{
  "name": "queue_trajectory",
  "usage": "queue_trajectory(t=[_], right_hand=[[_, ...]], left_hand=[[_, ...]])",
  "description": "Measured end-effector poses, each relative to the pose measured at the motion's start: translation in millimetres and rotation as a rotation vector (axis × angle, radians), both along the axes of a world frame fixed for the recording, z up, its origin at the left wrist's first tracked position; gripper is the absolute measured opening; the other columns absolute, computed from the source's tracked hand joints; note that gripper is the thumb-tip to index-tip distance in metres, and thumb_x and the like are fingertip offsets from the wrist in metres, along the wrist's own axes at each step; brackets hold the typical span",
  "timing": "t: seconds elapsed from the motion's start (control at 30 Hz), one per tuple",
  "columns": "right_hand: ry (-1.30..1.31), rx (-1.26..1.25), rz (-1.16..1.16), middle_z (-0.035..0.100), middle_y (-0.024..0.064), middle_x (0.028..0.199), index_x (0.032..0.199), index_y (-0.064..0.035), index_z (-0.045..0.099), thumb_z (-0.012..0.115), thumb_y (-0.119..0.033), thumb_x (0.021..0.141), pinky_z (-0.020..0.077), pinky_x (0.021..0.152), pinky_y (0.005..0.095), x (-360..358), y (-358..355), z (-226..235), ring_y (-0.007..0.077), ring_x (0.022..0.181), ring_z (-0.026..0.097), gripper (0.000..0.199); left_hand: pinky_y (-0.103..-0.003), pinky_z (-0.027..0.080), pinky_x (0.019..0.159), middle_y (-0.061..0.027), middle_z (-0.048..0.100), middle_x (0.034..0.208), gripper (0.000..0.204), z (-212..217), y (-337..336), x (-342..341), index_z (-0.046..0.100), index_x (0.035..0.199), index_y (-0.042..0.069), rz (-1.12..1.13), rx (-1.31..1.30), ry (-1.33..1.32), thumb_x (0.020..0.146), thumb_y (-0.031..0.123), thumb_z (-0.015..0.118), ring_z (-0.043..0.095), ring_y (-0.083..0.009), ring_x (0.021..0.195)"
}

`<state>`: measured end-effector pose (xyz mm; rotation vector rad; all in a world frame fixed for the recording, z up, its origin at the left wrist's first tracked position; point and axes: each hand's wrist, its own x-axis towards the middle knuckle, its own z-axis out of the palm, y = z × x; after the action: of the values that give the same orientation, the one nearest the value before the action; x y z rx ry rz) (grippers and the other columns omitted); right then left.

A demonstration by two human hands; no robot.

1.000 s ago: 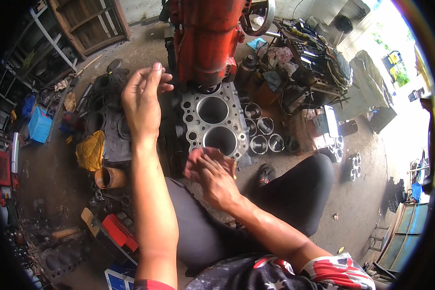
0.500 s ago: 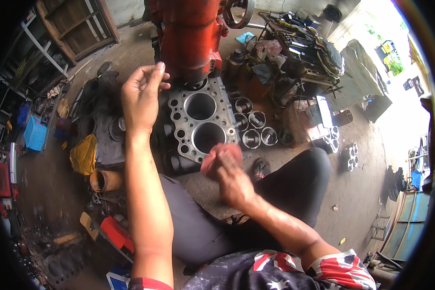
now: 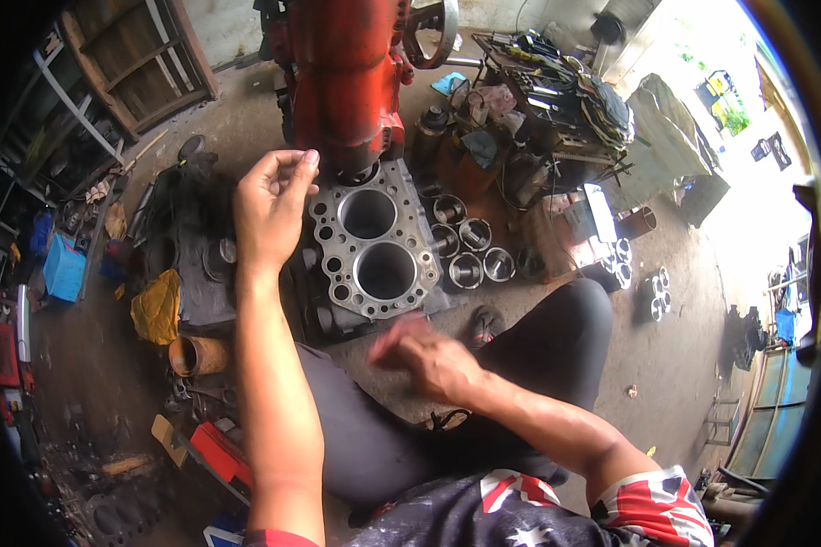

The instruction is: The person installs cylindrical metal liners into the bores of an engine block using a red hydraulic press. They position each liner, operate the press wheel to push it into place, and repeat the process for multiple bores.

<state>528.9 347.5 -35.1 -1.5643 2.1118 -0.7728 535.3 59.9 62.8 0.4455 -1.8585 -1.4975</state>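
Observation:
My left hand (image 3: 274,205) is raised beside the engine block, fingers curled and thumb pressed near the index finger. Whatever it may pinch is too small or hidden to make out. My right hand (image 3: 433,360) hovers over my lap, just off the near end of the block. Motion smears its fingers, and a reddish patch at their tips cannot be told apart from them. The grey engine block (image 3: 385,233) lies in front of me, its flat top showing two large open cylinder bores and several smaller holes. A red machine (image 3: 342,82) stands over the block's far end.
Several pistons (image 3: 474,234) stand on the floor right of the block. Farther back, a bench (image 3: 556,100) is heaped with tools. To the left lie a yellow cloth (image 3: 157,305), a rusty cylinder sleeve (image 3: 198,356) and a red box (image 3: 221,451).
My right hand has drawn back from the block's near bore toward my lap. My left hand keeps its curled pose. The view has shifted slightly, with the block a little farther left.

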Motion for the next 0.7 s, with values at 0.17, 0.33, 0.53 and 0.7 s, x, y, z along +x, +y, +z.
queue_trajectory(t=[0.17, 0.33, 0.53, 0.7], right_hand=[[-0.157, -0.285, -0.215, 0.071, 0.0171, 0.097, 0.105, -0.0063, 0.068, 0.055, -0.001, 0.097, 0.0594, 0.076, 0.0448, -15.2, -7.4, 20.1, 0.0379, 0.09, 0.073, 0.016], [0.329, -0.417, -0.539, 0.061, 0.0224, 0.126, 0.112, -0.0008, 0.065, 0.057, -0.003, 0.093, 0.0528, 0.094, 0.0478, -84.5, -57.4, -4.4, 0.0421, 0.116, 0.061, 0.021], [0.413, -0.513, -0.3, 0.064, 0.0247, 0.119, 0.102, 0.0021, 0.06, 0.062, -0.006, 0.09, 0.0419, 0.109, 0.0509, 16.9, -144.2, -43.7, 0.0446, 0.112, 0.062, 0.015], [-0.429, -0.428, -0.229, 0.062, 0.0222, 0.091, 0.099, 0.0024, 0.056, 0.059, -0.001, 0.09, 0.0507, 0.083, 0.0432, 35.1, -106.6, -19.8, 0.0389, 0.088, 0.063, 0.01]], left_hand=[[-0.024, 0.057, 0.071, -0.0033, 0.072, 0.087, 0.025, -1.4, -4.2, 7.2, 0.071, 0.102, -0.003, 0.027, -0.002, 0.047, 0.099, 0.022, 0.073, 0.067, -0.0065, 0.077], [-0.026, 0.058, 0.072, -0.0055, 0.072, 0.09, 0.026, 1.6, -11.7, 9.8, 0.07, 0.103, -0.004, 0.042, 0.024, 0.051, 0.099, 0.022, 0.072, 0.067, -0.0079, 0.079], [-0.026, 0.058, 0.072, -0.006, 0.072, 0.09, 0.027, -6.6, -16.0, 2.1, 0.07, 0.103, -0.003, 0.038, 0.065, 0.023, 0.099, 0.023, 0.072, 0.068, -0.0085, 0.08], [-0.026, 0.056, 0.073, -0.0062, 0.072, 0.09, 0.027, -15.4, -32.7, 16.4, 0.07, 0.104, -0.001, 0.051, 0.06, -0.009, 0.1, 0.026, 0.071, 0.068, -0.0097, 0.079]])
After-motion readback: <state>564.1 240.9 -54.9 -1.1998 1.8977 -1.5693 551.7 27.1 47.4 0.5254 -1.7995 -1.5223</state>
